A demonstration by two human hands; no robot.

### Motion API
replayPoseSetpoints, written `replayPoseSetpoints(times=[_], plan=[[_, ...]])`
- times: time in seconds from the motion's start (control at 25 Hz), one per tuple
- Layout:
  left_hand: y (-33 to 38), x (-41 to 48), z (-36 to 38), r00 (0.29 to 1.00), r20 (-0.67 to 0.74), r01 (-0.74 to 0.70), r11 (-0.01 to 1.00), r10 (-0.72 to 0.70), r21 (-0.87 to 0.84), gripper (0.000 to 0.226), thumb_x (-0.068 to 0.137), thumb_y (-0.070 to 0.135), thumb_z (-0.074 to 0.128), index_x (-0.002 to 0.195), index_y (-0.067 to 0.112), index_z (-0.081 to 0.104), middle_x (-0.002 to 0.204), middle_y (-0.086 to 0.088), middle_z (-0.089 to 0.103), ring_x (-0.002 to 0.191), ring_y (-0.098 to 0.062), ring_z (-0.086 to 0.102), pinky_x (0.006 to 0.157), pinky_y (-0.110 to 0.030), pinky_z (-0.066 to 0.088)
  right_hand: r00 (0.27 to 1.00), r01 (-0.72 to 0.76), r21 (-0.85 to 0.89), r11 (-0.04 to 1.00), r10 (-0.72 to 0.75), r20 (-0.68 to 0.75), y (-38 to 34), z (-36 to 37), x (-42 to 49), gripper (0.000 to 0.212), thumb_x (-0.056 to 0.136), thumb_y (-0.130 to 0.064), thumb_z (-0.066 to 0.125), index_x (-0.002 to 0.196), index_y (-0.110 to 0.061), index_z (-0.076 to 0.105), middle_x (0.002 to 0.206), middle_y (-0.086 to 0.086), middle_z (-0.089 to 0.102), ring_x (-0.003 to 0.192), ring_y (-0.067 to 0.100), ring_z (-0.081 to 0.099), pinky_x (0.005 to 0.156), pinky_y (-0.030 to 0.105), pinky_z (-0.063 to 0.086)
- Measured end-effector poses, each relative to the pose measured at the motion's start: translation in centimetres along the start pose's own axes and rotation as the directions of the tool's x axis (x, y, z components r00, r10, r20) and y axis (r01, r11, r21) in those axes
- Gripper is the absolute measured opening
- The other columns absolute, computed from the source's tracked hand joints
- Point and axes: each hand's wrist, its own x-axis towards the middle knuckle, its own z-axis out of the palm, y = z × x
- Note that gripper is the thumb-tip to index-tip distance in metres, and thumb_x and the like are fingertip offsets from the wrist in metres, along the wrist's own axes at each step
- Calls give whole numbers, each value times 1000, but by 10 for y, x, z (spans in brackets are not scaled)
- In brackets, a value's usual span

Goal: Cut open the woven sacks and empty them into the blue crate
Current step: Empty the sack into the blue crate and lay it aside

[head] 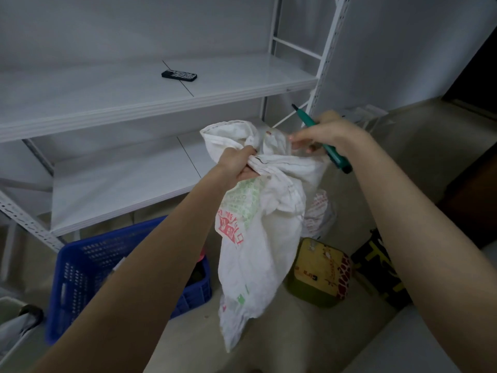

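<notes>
Bare grey-white wall at the back, w/ a white metal shelf unit (161, 103) running across the left and centre; two shelves show. Beige floor (295, 332) below.

Blue crate (80, 265) sits on the floor at lower left, partly under the bottom shelf, w/ the left forearm crossing in front of it. What's inside is too dark to tell.

White sack (258, 238) w/ red and green print hangs in mid-air, centre frame, just right of the crate and clear of the floor. Its neck is bunched and the top is crumpled.

Yellow-green box (317, 270) w/ a giraffe pattern stands on the floor right of the sack, next to a black-and-yellow bag (376, 267). A second sack (318, 214) lies on the floor behind the hanging one.

L hand (239, 162) grips the bunched neck, fingers wrapped tight, taking the sack's weight. R hand (328, 133) is curled round a green cutter (333, 154), dark tip pointing up-left, and its fingertips touch the top edge of the sack.

Small black phone (179, 75) lies flat on the upper shelf.
</notes>
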Motion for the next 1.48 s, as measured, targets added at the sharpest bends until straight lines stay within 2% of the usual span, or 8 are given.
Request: replayPoseSetpoints(times=[0.28, 0.44, 0.64, 0.88, 1.04, 1.2, 1.32, 1.48], plan=[[22, 17, -16, 979, -185, -122, 965, 80, -231, 12, 92, 7, 50, 83, 0, 51, 79, -16, 62, 57, -22, 67, 64, -34, 59, 985, -64, -309, 949, 111, 135, 24, 14, -26, 44, 67, -40, 83, 89, -9, 62, 71, -3, 65, 50, 4, 58, 50, 19, 44], [26, 18, -22, 964, -244, -142, 979, 103, -148, 16, 91, 8, 51, 77, 2, 55, 74, -15, 67, 60, -24, 67, 59, -29, 59, 995, 41, -195, 980, -58, -85, 26, 17, -17, 35, 78, -30, 77, 95, -5, 60, 61, -4, 60, 46, 5, 55, 43, 16, 41], [10, 16, -37, 933, -343, -62, 986, 111, 153, 33, 95, 15, 43, 66, 2, 51, 38, -4, 58, 26, -7, 50, 30, -15, 37, 905, 199, -559, 805, -370, -211, 10, 0, -13, 35, 73, -37, 80, 82, -17, 53, 66, -1, 44, 72, 21, 47, 61, 29, 31], [16, 4, -51, 959, -276, -50, 998, 59, 40, 22, 91, 12, 46, 75, -1, 53, 45, -11, 63, 38, -12, 62, 37, -15, 45, 928, 292, -229, 929, -333, -169, 23, 12, 3, 33, 72, -30, 82, 72, -19, 50, 72, -5, 46, 64, 8, 42, 53, 17, 32], [24, -8, -58, 975, -207, -71, 997, 76, 30, 18, 87, 9, 47, 76, -2, 56, 50, -10, 65, 41, -11, 63, 39, -15, 46, 915, 381, -188, 905, -398, -61, 20, 24, 15, 54, 71, -24, 83, 119, -15, 59, 119, 2, 53, 105, 16, 52, 93, 34, 48], [34, -19, -63, 981, -172, -83, 994, 94, 71, 23, 90, 20, 55, 79, 1, 61, 55, -8, 68, 47, -13, 65, 46, -17, 49, 925, 333, -236, 913, -365, -108, 13, 29, 24, 40, 77, -24, 78, 110, -9, 60, 88, 0, 54, 79, 16, 54, 64, 22, 41], [39, -16, -78, 837, -388, -301, 917, 385, 261, 35, 88, 40, 60, 70, 10, 61, 60, 0, 66, 57, -16, 65, 60, -25, 53, 874, 366, -119, 923, -385, -297, 15, 18, 32, 45, 79, -21, 77, 118, -6, 61, 98, 2, 59, 93, 18, 56, 74, 21, 40], [33, -4, -100, 532, -393, -343, 615, 750, 711, 61, 75, 34, 74, 120, 6, 44, 120, -9, 49, 115, -25, 48, 99, -31, 38, 855, 399, -49, 916, -391, -341, 23, -2, 26, 38, 79, -20, 76, 112, -7, 61, 106, 10, 64, 96, 20, 56, 87, 36, 48]])
